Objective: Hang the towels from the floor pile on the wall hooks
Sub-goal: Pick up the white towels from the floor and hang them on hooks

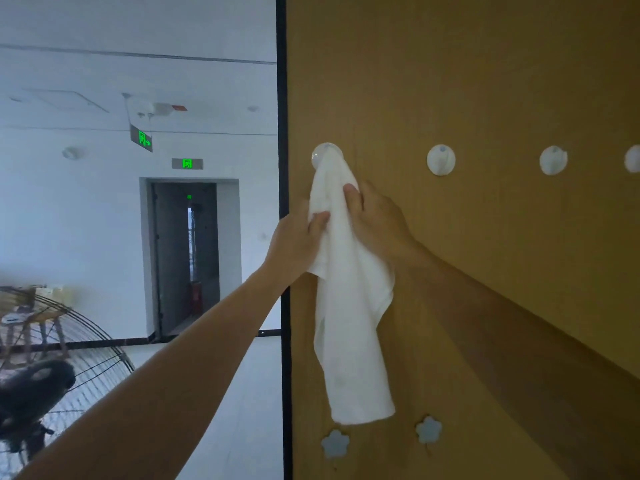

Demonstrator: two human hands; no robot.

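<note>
Against the tan panel, the left hand [298, 240] pinched the left edge of a white towel [353, 323], its thumb lying across the cloth. Just beside it, the right hand [375, 220] had its fingers curled round the towel's upper right fold.

The towel's bunched top met the leftmost hook [323, 152] and appeared to be caught on it. The rest hung down in soft, loose folds against the board. It looked like thin, limp terry cloth, plain and unmarked.

By my reading, this one towel was nearly hung, needing only to be let go or straightened. To the right, the second hook [440, 160], the third hook [553, 160] and a fourth hook [633, 159] at the frame's edge were all bare, so most of the job seemed left. The floor pile was out of view.

The hooks were round, glossy white discs, probably plastic. The wood-grain panel [485, 81] was flat and matt, edged on its left by a black strip [282, 98]. Below the towel sat two pale blue flower-shaped knobs [334, 443].

Far off to the left were a wire-caged fan [69, 341], a dark doorway [188, 258] and a green-lit exit sign [141, 137].
</note>
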